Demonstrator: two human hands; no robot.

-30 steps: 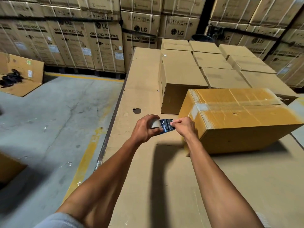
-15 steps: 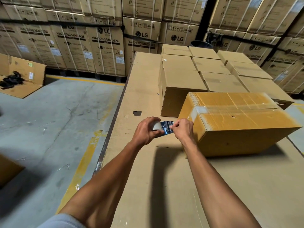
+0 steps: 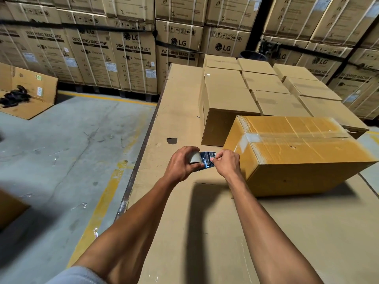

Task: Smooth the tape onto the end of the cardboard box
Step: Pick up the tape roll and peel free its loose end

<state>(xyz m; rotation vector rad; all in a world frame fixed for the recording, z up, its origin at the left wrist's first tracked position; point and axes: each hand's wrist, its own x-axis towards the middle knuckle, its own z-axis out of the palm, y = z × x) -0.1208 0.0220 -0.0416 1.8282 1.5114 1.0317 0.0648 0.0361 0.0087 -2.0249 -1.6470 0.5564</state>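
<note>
A yellowish cardboard box [image 3: 303, 152] lies on the cardboard-covered table, with clear tape along its top seam and folded over its near-left end. Just left of that end, my left hand [image 3: 182, 165] grips a roll of clear tape [image 3: 194, 157]. A short stretch of shiny pulled-out tape [image 3: 207, 159] runs from the roll to my right hand [image 3: 226, 163]. My right fingers pinch the tape's free end, close to the box's end face. Whether the tape touches the box I cannot tell.
Several closed brown boxes [image 3: 227, 99] stand in rows behind the taped box. The table's left edge [image 3: 141, 156] drops to a concrete floor with a yellow line. Stacked washing-machine cartons [image 3: 133, 58] line the back. An open carton [image 3: 26, 93] with black parts lies far left.
Both hands and the tape stay almost in the same place beside the box's end. The head camera has shifted slightly, so the scene sits a little lower.
</note>
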